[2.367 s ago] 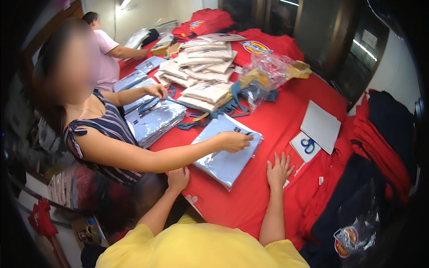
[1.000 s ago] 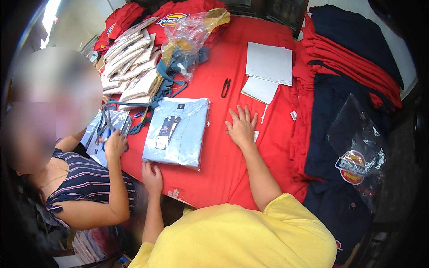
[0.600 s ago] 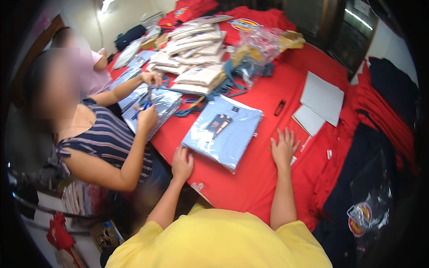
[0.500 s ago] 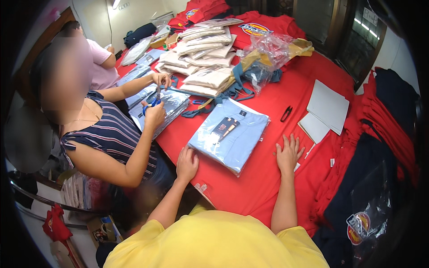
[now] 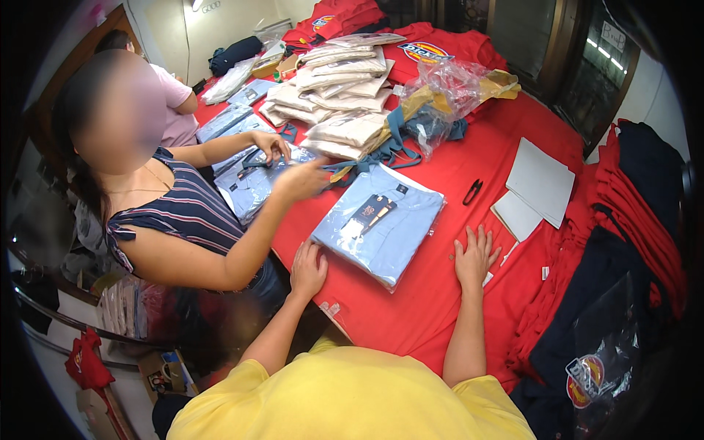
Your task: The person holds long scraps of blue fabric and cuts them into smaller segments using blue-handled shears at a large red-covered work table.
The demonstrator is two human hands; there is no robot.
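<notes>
A folded light-blue shirt in a clear plastic bag (image 5: 400, 246) lies on the red-covered table (image 5: 411, 315), with a dark hang tag (image 5: 369, 215) showing near its middle. My left hand (image 5: 309, 270) rests at the bag's near left corner by the table edge, fingers slightly bent and holding nothing. To the right of the bag, my right hand (image 5: 475, 257) lies palm down on the red cloth, fingers spread. Small black thread snips (image 5: 473, 192) lie beyond it, and white cards (image 5: 539, 182) sit farther right.
A co-worker in a striped top (image 5: 194, 213) stands at the left, hands over bagged blue shirts (image 5: 249, 192). Bagged cream garments (image 5: 345, 128) are piled at the back beside blue straps (image 5: 392, 147) and crumpled plastic (image 5: 447, 92). Red and navy clothes (image 5: 616, 242) heap on the right.
The co-worker's right hand has moved right toward the straps, and the blue-handled scissors it held no longer show clearly. My hands and the bagged shirt have stayed put.
</notes>
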